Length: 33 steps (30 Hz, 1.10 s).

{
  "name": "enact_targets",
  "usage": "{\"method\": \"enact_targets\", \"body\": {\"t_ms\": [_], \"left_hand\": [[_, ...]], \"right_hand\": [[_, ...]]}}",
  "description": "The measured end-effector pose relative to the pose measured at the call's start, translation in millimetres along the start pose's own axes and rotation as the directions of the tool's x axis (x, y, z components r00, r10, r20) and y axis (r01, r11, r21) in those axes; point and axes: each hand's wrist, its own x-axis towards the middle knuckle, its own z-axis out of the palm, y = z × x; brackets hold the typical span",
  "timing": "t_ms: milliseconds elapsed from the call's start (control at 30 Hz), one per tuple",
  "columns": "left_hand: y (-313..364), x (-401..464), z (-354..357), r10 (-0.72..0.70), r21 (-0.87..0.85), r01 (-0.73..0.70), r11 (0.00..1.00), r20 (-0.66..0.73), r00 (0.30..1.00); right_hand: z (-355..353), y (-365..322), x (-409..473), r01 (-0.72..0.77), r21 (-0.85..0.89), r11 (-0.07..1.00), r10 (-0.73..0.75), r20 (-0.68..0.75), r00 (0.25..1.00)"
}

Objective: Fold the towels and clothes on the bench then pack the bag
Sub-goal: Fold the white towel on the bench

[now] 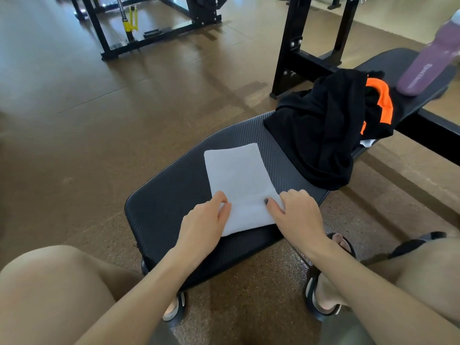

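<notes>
A white towel (240, 180), folded into a narrow rectangle, lies on the black padded bench (169, 202). My left hand (206, 222) grips the towel's near left edge with curled fingers. My right hand (296, 212) holds the near right edge, thumb on top of the cloth. Farther along the bench sits a crumpled pile of black clothes with orange trim (328, 128). A purple bottle (428, 66) lies on the bench's far end. No bag is in view.
The bench's black upright frame (296, 46) rises beyond the clothes. Another black gym machine with a yellow part (129, 23) stands on the brown floor at the back left. My knees and sandalled feet (321, 292) are below the bench's near end.
</notes>
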Motion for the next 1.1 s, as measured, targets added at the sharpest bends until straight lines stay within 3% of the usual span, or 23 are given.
{"method": "enact_targets", "body": {"t_ms": [67,167,267,367,533,633,733,967,1100], "left_hand": [[1,0,-1,0.017,0.081,-0.017,0.997,0.001,1.0],[2,5,2,0.024,0.255,-0.023,0.967,-0.002,1.0],[1,11,3,0.269,0.458,-0.205,0.865,-0.079,0.96],[1,13,4,0.482,0.61,-0.373,0.698,-0.016,0.876],[-6,13,3,0.501,0.54,-0.464,0.702,0.088,0.861],[-7,1,-5,0.46,0.442,-0.46,0.77,0.115,0.881],[-10,-8,-7,0.453,0.457,-0.466,0.758,0.144,0.88],[-12,-12,-14,0.388,0.315,-0.368,0.875,0.001,0.922],[-19,-15,-26,0.254,0.067,-0.254,0.965,0.008,0.967]], "right_hand": [[3,2,0,-0.004,-0.044,0.999,0.004,-0.008,1.0],[2,1,3,-0.003,0.031,0.999,0.004,-0.018,1.0],[1,0,6,0.204,-0.08,0.976,-0.208,-0.047,0.977],[3,3,9,0.41,-0.262,0.874,-0.43,-0.021,0.903],[-6,3,11,0.457,-0.202,0.866,-0.457,0.051,0.888],[-18,5,8,0.456,-0.111,0.883,-0.433,0.181,0.883],[-23,12,7,0.469,-0.11,0.876,-0.417,0.313,0.853],[-25,3,13,0.337,0.051,0.94,-0.341,0.144,0.929],[-30,1,15,0.195,0.151,0.969,-0.223,0.203,0.953]]}}
